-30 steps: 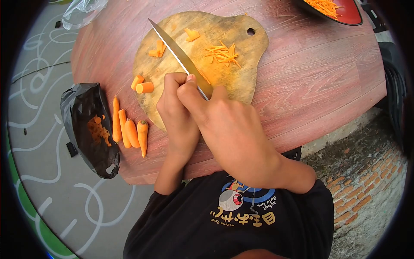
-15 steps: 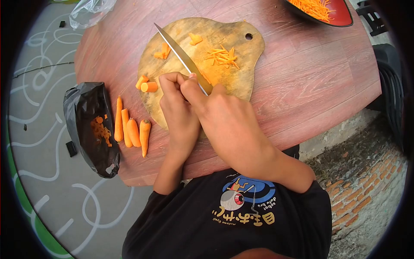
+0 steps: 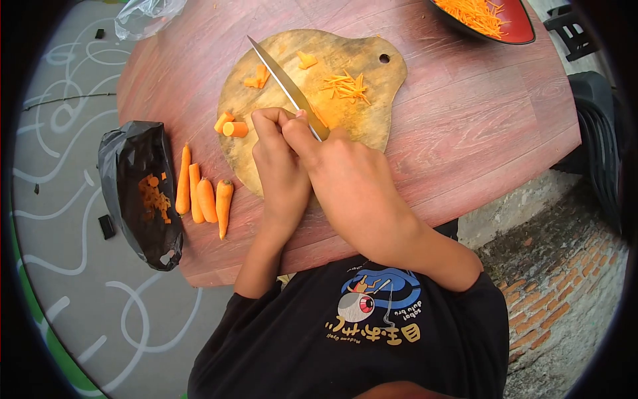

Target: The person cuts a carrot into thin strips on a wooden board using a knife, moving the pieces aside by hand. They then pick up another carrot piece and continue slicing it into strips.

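Note:
My right hand [image 3: 352, 183] is wrapped round the handle of a knife [image 3: 282, 78], whose blade points up and left across the round wooden cutting board [image 3: 242, 159]. Against the blade's near part, my left hand [image 3: 282, 156] has its fingers curled; what is beneath them is hidden. A thin orange strip shows at the blade's right side. Carrot shreds [image 3: 347, 88] lie in a small pile on the board, with flat carrot pieces [image 3: 258, 77] and another offcut [image 3: 307, 60] near the blade. Two thick carrot chunks [image 3: 235, 129] sit at the board's left edge.
Several whole carrots [image 3: 206, 201] lie on the reddish wooden table [image 3: 465, 133], beside a black plastic bag [image 3: 136, 199] holding carrot scraps. A red bowl [image 3: 522, 26] of shredded carrot stands at the upper right. Clear plastic [image 3: 143, 18] lies at the upper left.
The view has shifted slightly, moving the board and carrots a little within the frame. Both hands keep nearly the same place at the knife.

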